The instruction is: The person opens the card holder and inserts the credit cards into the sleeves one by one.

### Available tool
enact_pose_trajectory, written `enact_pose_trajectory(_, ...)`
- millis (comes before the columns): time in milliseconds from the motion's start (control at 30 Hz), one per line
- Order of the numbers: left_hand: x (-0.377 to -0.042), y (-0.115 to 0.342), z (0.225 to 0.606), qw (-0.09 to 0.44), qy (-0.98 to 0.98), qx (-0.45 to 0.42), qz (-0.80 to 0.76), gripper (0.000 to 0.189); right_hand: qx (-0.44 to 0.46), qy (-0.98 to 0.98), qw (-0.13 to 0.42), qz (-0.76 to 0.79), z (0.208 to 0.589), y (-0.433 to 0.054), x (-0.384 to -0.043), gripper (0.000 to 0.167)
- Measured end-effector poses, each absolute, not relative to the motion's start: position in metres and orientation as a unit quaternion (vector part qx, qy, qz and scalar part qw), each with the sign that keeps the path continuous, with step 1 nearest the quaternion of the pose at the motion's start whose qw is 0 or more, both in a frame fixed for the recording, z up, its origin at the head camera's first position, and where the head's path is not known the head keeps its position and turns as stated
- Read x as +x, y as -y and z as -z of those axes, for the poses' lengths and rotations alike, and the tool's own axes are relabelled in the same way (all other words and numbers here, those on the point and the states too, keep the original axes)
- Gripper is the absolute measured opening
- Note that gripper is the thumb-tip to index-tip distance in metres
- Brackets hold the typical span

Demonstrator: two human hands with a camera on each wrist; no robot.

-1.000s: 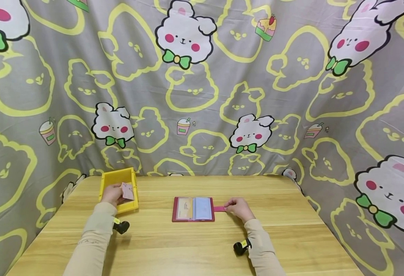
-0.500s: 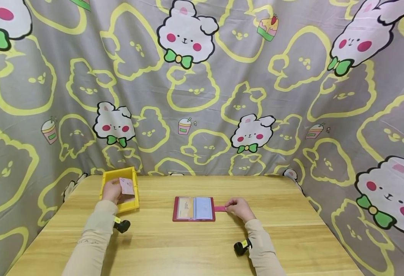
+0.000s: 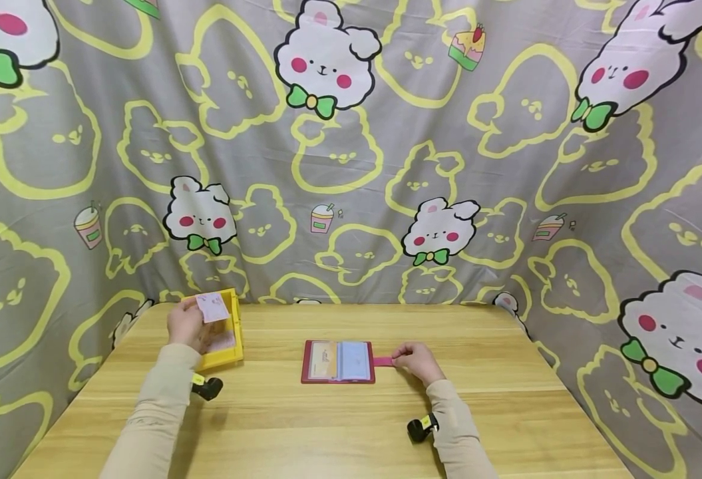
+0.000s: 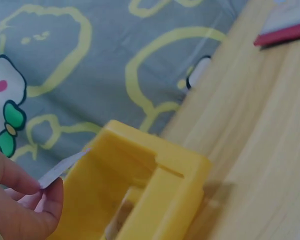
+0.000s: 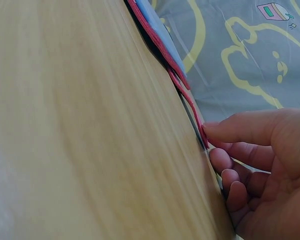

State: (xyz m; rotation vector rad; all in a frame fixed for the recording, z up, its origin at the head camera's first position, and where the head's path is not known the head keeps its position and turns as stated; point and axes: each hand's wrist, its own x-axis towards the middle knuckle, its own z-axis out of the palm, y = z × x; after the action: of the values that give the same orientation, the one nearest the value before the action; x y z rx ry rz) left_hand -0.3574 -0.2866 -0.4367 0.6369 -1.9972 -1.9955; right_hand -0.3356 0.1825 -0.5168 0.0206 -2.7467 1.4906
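Note:
My left hand (image 3: pixel 184 326) pinches a pale pink patterned card (image 3: pixel 212 307) over the yellow box (image 3: pixel 238 329). Seen from the left wrist, the card (image 4: pixel 65 167) is nearly edge-on between thumb and fingers. A second pinkish card (image 3: pixel 221 341) lies inside the box. At mid-table an open red card holder (image 3: pixel 305 362) lies flat, a cream-and-orange card (image 3: pixel 322 360) in its left clear sleeve and pale blue showing on its right side. From its right edge runs a pink strap (image 3: pixel 382 362). My right hand (image 3: pixel 418 362) pinches the strap's free end, thumb on top.
The wooden table (image 3: pixel 303 432) reaches back to a grey curtain (image 3: pixel 351 279) printed with rabbits, which also encloses both sides. Black cameras are strapped to both wrists. The yellow box stands near the table's back left corner.
My left hand has lifted the pink card up and slightly left from inside the box, exposing the card beneath. My right hand keeps its hold on the strap; the card holder stays put.

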Motion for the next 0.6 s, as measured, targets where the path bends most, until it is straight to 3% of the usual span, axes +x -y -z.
enact_pose_trajectory(300, -0.35, 0.28, 0.422, 0.107, 0.634, 0.197, 0.74, 0.062, 0.003, 0.877, 0.003, -0.48, 0.516, -0.183, -0.337, 0.006)
enact_pose_trajectory(600, -0.334, 0.257, 0.412, 0.089, 0.594, 0.103, 0.793, 0.061, 0.007, 0.878, 0.005, -0.478, 0.515, -0.183, -0.336, 0.007)
